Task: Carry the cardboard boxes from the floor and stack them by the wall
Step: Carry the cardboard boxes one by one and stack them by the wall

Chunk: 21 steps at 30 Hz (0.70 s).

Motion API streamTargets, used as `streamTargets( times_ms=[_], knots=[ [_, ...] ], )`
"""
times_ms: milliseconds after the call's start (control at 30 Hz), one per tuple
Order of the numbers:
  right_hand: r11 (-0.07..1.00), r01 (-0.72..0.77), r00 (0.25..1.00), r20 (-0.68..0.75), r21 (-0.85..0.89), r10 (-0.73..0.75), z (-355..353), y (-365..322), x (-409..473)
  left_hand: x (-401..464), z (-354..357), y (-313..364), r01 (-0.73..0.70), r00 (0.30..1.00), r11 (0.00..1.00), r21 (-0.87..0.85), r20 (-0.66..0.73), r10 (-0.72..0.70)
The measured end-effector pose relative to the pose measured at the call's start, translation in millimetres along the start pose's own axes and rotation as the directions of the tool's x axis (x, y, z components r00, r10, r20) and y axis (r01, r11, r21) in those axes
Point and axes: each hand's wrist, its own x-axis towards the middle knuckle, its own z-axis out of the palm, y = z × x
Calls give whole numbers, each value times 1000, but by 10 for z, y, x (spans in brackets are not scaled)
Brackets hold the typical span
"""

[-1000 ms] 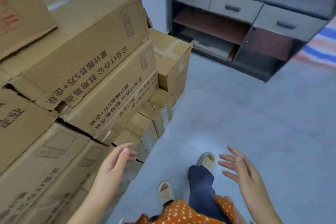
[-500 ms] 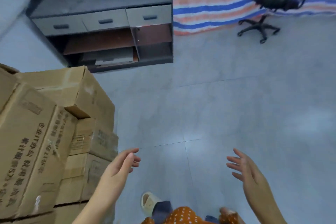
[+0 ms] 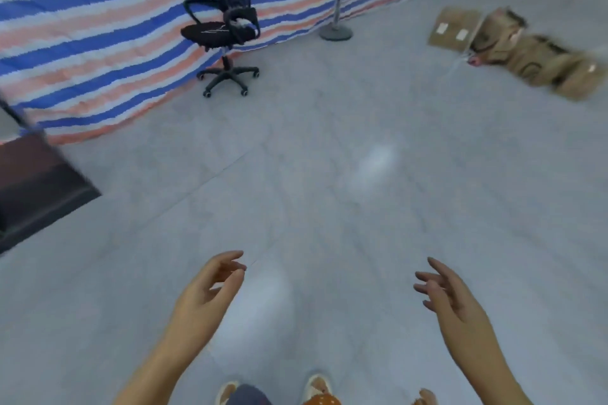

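Several brown cardboard boxes (image 3: 529, 56) lie flat and scattered on the grey floor at the far right, blurred by motion. My left hand (image 3: 207, 293) hangs low in the middle with relaxed, slightly curled fingers and holds nothing. My right hand (image 3: 450, 296) is held out at the lower right, fingers spread and empty. Both hands are far from the boxes. The stack by the wall is out of view.
A black office chair (image 3: 223, 29) stands before a striped blue, pink and white tarpaulin (image 3: 82, 23). A pole on a round base (image 3: 335, 31) stands farther right. The dark cabinet's corner (image 3: 36, 181) shows at the left edge. My feet (image 3: 316, 386) are at the bottom.
The view has swung right, away from the stacked boxes and the cabinet, toward the chair and the boxes on the floor. Both hands stay empty in front of me.
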Motion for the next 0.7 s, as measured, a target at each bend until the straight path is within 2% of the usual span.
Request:
streamTargets(
  times_ms=[200, 433, 600, 700],
  knots=[
    [990, -104, 959, -254, 95, 125, -702, 319, 25, 520, 898, 512, -128, 967, 990, 50, 228, 114],
    [971, -182, 875, -425, 154, 231, -1330, 643, 388, 1030, 2020, 879, -187, 878, 979, 78, 461, 131],
    [969, -172, 819, -521, 175, 240, -1868, 808, 1111, 1627, 2967, 1298, -235, 826, 971, 46, 536, 174],
    [972, -164, 810, -540, 167, 229, -2284, 769, 1589, 1954, 3526, 1679, -250, 802, 968, 3, 562, 205]
  ],
)
